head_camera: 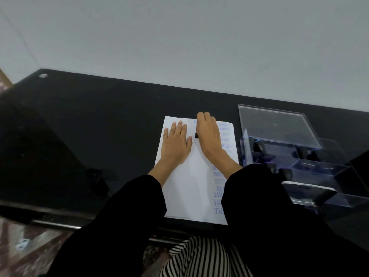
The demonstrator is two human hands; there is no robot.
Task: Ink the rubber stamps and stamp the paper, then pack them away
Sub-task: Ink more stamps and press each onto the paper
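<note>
- Progress: stamping is well under way, packing not yet started.
- Blue prints (SAMPLE, AIR...) are stacked in a column down the right edge of the paper, so many impressions are already made; the middle and left of the sheet are unprinted.
- The sheet is laid on the black table and held down by the left hand, flat on its upper left, fingers straight and slightly spread.
- A small black stamp is covered by the right hand, fingers curled over it, and pressed to the sheet near the top, just left of the printed column. Only a black corner is exposed.
- A clear box is set just right of the sheet, its lid tipped open; dark stamp handles are seen in the compartments.
- A flat silver-edged item is propped at the box's near side; possibly the ink pad, not confirmed from this angle.
- Left to do, as judged: the impression finished, the held stamp returned to a compartment, the pad stowed, the lid shut.
</note>
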